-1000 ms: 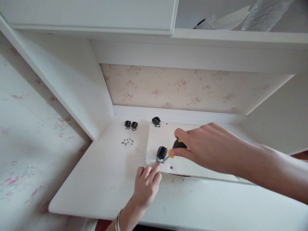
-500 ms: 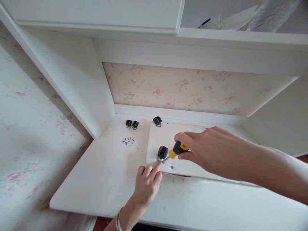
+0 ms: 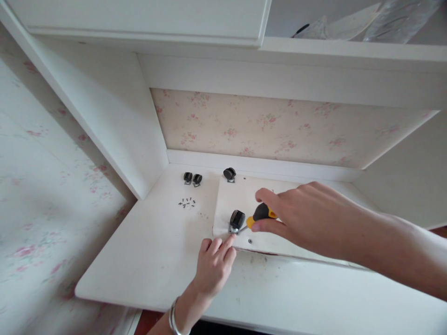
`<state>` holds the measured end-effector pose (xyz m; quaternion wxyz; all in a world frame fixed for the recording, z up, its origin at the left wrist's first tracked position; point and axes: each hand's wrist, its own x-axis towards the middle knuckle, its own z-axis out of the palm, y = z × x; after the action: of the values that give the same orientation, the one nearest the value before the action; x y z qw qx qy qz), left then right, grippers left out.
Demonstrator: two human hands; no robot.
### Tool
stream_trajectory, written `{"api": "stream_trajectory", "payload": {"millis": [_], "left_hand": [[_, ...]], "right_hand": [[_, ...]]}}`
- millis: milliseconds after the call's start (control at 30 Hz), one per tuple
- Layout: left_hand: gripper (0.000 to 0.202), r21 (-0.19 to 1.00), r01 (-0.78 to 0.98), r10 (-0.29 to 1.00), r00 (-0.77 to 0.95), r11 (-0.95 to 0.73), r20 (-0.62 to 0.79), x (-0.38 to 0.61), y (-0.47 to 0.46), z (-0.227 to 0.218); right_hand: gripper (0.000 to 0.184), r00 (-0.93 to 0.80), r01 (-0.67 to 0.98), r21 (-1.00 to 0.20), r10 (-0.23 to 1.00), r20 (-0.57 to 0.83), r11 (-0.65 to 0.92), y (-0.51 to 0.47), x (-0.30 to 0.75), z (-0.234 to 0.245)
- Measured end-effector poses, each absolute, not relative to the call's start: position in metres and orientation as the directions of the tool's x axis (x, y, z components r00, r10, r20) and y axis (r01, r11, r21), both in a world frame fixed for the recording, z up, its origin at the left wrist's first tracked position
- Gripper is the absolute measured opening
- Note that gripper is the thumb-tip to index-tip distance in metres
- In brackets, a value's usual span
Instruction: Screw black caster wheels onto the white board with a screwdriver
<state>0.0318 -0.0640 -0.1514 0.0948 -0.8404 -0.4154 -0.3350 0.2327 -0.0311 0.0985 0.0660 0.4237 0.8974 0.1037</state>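
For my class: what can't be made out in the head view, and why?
All in the head view:
Yellow-and-black screwdriver: handle's far end is hidden inside the right hand.
Its tip: too small to make out beside the nearest black, metal-plated caster.
Small dark metal screws: head type too small to tell.
Flat white board: partly covered by the right forearm.
Clear plastic item, upper shelf: cut off by top edge.

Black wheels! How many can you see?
4: two wheels left of the board, a far wheel at its back corner, a near wheel by the left hand. The right hand may hide more.
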Motion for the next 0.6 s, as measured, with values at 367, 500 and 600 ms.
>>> {"api": "stream_trajectory", "payload": {"millis": [367, 500, 600], "left_hand": [[0.016, 0.117, 0.764, 0.637, 0.431, -0.634, 0.639, 0.031, -0.064, -0.153], [0.014, 0.110, 0.767, 0.635, 0.431, -0.632, 0.641, 0.032, -0.064, -0.152], [0.014, 0.101, 0.767, 0.635, 0.440, -0.633, 0.635, 0.032, -0.064, -0.151]], "right_hand": [[0.047, -0.592, 0.755, 0.370, 0.805, 0.029, 0.542, -0.027, 0.229, 0.099], [0.022, -0.648, 0.742, 0.173, 0.759, -0.063, 0.648, -0.032, 0.232, 0.100], [0.019, -0.660, 0.709, 0.253, 0.746, -0.089, 0.658, -0.034, 0.225, 0.101]]}}
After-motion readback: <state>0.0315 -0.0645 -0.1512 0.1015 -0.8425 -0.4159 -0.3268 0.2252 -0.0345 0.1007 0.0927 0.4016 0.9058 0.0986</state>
